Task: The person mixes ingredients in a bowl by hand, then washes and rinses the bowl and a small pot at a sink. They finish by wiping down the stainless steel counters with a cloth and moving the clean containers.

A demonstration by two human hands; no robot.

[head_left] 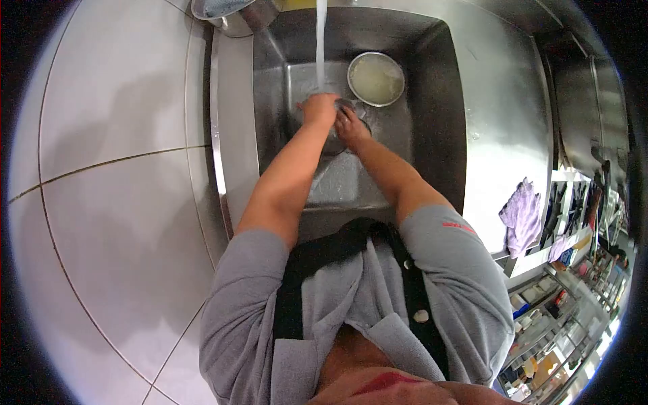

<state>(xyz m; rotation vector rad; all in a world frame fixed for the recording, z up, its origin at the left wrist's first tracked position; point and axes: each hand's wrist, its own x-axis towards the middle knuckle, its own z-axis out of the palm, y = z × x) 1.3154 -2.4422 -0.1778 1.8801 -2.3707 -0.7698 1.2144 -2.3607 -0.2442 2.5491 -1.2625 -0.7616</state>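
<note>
My left hand (319, 109) is in the stainless steel sink (435, 101), right at the stream of running water (321, 47). It looks curled, though most of its fingers are hidden. My right hand (352, 127) is beside it, its bent fingers pressed on a small dark grey item (345, 104) between the hands, too small to name. Below both hands shows part of a dark round rim, perhaps a bowl or pan, largely covered by my hands and wrists. A round metal bowl (376, 79) of cloudy pale yellowish liquid stands just beyond my right hand.
Metal containers (236, 17) stand at the sink's upper left corner. A steel counter (496, 135) runs along the right, with a purple cloth (522, 217) at its edge. White tiles (115, 236) cover the left side. Loaded shelves (553, 324) are at lower right.
</note>
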